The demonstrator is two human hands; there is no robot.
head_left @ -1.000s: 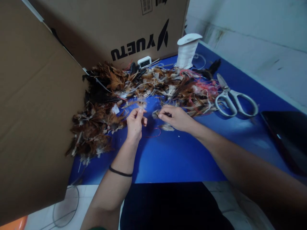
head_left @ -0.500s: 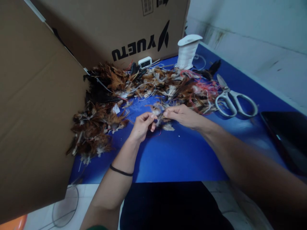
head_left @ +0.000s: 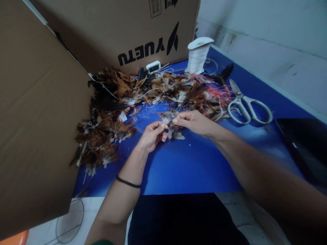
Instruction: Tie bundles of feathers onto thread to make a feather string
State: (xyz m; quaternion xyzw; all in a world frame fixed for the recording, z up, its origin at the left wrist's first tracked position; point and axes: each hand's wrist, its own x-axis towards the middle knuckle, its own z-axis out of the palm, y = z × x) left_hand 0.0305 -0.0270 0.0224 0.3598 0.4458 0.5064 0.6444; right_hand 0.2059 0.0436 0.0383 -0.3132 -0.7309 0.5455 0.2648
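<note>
Both hands are close together over the blue table (head_left: 191, 166), among loose feathers (head_left: 176, 133). My left hand (head_left: 153, 135) is closed in a pinch at the edge of a small tuft of pale and brown feathers (head_left: 167, 118). Thumb and forefinger of my right hand (head_left: 191, 121) are pinched at the other side of that tuft. A thin red thread (head_left: 166, 143) shows below the left fingers. What exactly lies between the fingertips is small and partly hidden.
Brown feather heaps (head_left: 99, 126) curve round the back and left. Scissors (head_left: 246, 105) lie at the right, near pink threads (head_left: 217, 92) and a dark phone-like slab (head_left: 304, 143). A white spool (head_left: 198, 56) and small digital display (head_left: 153, 67) stand behind. Cardboard (head_left: 38, 112) walls the left and back.
Hardly anything differs. Both hands keep their pinch at the feather tuft, with slight finger movement, and the whole view has shifted a little.
</note>
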